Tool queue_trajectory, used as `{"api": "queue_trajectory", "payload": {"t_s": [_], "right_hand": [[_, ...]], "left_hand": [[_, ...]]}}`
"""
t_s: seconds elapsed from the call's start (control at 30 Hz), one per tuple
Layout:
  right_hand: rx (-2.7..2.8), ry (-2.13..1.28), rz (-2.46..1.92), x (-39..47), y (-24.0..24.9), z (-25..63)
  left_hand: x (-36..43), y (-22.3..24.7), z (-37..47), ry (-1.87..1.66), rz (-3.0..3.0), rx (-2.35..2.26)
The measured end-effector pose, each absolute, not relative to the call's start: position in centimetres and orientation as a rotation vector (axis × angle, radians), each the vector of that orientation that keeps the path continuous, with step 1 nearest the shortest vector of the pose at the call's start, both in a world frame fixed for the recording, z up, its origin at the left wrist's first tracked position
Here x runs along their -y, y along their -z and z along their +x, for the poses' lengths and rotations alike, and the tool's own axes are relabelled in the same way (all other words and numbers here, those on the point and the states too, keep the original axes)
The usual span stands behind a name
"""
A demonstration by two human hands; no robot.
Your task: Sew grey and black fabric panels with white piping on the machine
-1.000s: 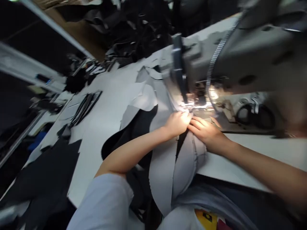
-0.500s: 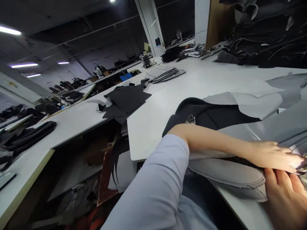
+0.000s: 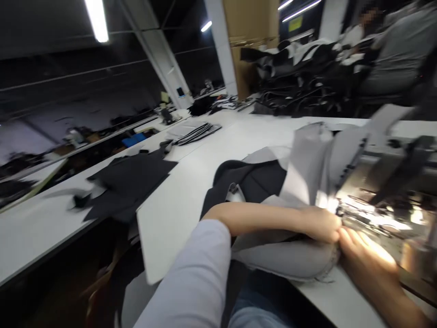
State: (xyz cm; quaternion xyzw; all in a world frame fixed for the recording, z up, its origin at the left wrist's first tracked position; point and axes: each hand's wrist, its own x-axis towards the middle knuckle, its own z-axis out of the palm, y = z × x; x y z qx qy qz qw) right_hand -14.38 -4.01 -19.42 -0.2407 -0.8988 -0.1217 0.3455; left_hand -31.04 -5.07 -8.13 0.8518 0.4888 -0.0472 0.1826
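Note:
My left hand (image 3: 321, 223) is closed on grey fabric pieces (image 3: 287, 259) at the table's front edge, the forearm reaching across them. Close against it, my right hand (image 3: 368, 255) has its fingers together at the fabric's edge; motion blurs the fingertips. Just beyond both hands is the brightly lit metal work area of a sewing machine (image 3: 375, 214). More grey fabric stands up in folds behind my left hand. A black fabric piece (image 3: 252, 180) with a small metal ring lies left of it.
Dark fabric pieces (image 3: 133, 182) lie on the white table (image 3: 167, 218) at the left. Farther back is a stack of grey panels (image 3: 194, 132). A big pile of dark fabric (image 3: 297, 86) stands behind, with a person (image 3: 399, 59) in grey at the far right.
My view has swung right, bringing the sewing machine and a person into sight. The left fingers, stretched out before, are now curled. Grey fabric now rises in folds by the machine.

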Motion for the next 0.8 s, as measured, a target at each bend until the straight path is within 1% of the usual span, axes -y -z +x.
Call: {"api": "queue_trajectory", "payload": {"t_s": [0.13,0.2,0.27,0.37,0.47,0.53,0.67,0.8], "right_hand": [[2.414,0.513,-0.840,4.1,18.4,-13.9],[2.379,0.557,-0.926,4.4,17.6,-13.9],[2.366,0.576,-0.960,4.5,16.8,-14.1],[2.403,0.560,-0.972,4.0,15.7,-14.6],[2.544,0.449,-0.914,3.4,14.7,-15.3],[2.615,0.348,-0.962,3.6,14.4,-15.5],[2.717,0.191,-1.074,6.2,14.5,-15.3],[2.798,0.155,-1.087,8.4,15.0,-15.5]], "left_hand": [[3.5,8.6,-34.6,-0.181,1.910,-1.456],[2.3,8.8,-35.5,-0.299,1.675,-1.432],[1.3,8.8,-35.7,-0.367,1.566,-1.393],[0.5,8.5,-35.5,-0.349,1.587,-1.357],[0.2,8.1,-35.0,-0.268,1.609,-1.362],[0.3,7.9,-34.4,-0.257,1.672,-1.368],[1.5,7.5,-33.1,-0.179,1.982,-1.453],[3.4,7.4,-32.2,-0.091,2.163,-1.585]]}}
